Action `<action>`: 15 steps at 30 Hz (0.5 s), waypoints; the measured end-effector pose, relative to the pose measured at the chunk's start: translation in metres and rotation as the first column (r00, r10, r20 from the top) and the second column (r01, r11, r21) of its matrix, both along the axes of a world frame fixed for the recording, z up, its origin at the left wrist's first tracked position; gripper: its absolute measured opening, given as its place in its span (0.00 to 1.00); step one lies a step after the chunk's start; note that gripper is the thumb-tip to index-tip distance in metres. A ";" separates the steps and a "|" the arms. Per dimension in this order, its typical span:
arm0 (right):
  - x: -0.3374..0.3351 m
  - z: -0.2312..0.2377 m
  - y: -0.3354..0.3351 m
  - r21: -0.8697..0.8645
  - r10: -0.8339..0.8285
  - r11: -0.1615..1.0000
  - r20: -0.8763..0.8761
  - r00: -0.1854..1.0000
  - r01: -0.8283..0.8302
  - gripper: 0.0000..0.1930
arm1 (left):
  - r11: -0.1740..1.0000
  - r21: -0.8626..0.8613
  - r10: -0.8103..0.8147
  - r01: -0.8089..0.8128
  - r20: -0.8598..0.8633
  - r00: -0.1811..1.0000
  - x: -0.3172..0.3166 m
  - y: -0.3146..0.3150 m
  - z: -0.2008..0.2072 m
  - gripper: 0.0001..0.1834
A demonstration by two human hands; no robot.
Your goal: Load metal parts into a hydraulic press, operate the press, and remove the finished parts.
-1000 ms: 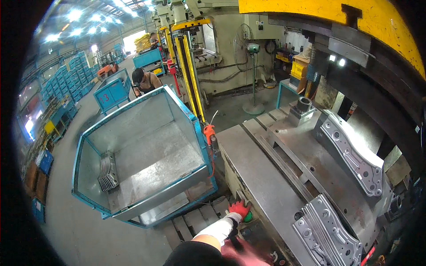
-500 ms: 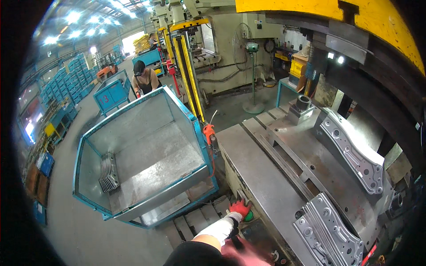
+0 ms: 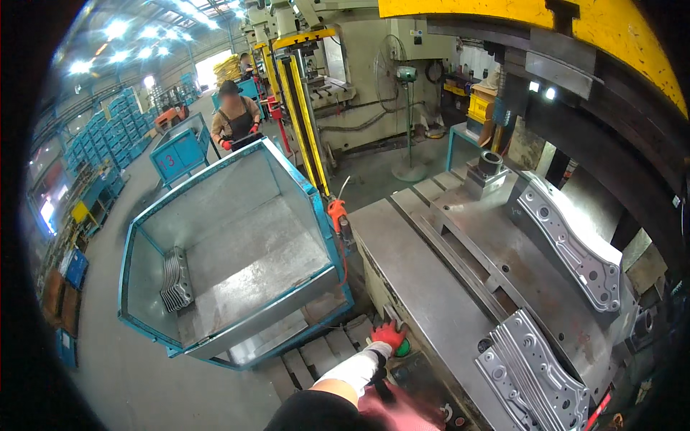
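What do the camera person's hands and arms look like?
The left hand wears a red glove. Up its arm come a black wrist band, a white cover and a black sleeve. A reddish shape beside it, maybe the right hand, is too blurred to tell.

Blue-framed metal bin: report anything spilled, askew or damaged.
Nothing stands out: the silver stamped metal parts sit in one row at the left end of the blue-framed grey metal bin, no spill or damage visible.

A factory workshop; heavy press (image 3: 589, 21); stacked blue crates (image 3: 123, 135).
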State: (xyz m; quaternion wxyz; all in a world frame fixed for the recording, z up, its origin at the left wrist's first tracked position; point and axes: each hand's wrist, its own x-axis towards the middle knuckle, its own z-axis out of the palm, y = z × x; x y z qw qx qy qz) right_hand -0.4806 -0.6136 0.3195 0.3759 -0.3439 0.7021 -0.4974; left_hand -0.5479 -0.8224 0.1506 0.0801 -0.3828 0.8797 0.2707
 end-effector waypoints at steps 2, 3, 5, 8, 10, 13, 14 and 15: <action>0.001 0.001 -0.001 -0.004 -0.002 1.000 0.001 1.000 0.002 0.25 | 1.000 0.003 -0.004 0.004 -0.003 1.000 -0.001 0.000 0.002 0.42; 0.002 0.002 -0.001 -0.004 -0.005 1.000 0.000 1.000 0.005 0.25 | 1.000 0.005 -0.005 0.005 -0.006 1.000 -0.001 0.000 0.001 0.42; 0.002 0.003 -0.002 -0.008 0.003 1.000 -0.001 1.000 -0.003 0.25 | 1.000 0.004 -0.003 0.003 -0.012 1.000 -0.001 0.000 0.000 0.42; 0.001 0.008 -0.007 -0.010 0.006 1.000 -0.002 1.000 -0.006 0.24 | 1.000 -0.008 -0.003 0.003 -0.002 1.000 0.001 0.000 -0.003 0.42; 0.000 0.010 -0.009 -0.010 0.013 1.000 -0.004 1.000 -0.013 0.24 | 0.999 -0.025 -0.025 0.025 0.018 1.000 0.000 -0.001 -0.002 0.42; 0.001 0.011 -0.009 -0.006 0.013 1.000 -0.008 1.000 -0.013 0.24 | 1.000 -0.012 -0.014 0.014 0.012 1.000 -0.001 -0.002 -0.003 0.42; 0.001 0.011 -0.010 -0.005 0.016 1.000 -0.008 1.000 -0.016 0.24 | 1.000 -0.008 -0.013 0.013 0.015 1.000 -0.001 -0.001 -0.003 0.42; 0.002 0.010 -0.009 -0.003 0.013 1.000 -0.013 1.000 -0.013 0.24 | 1.000 -0.004 -0.011 0.011 0.017 1.000 -0.001 0.000 0.000 0.42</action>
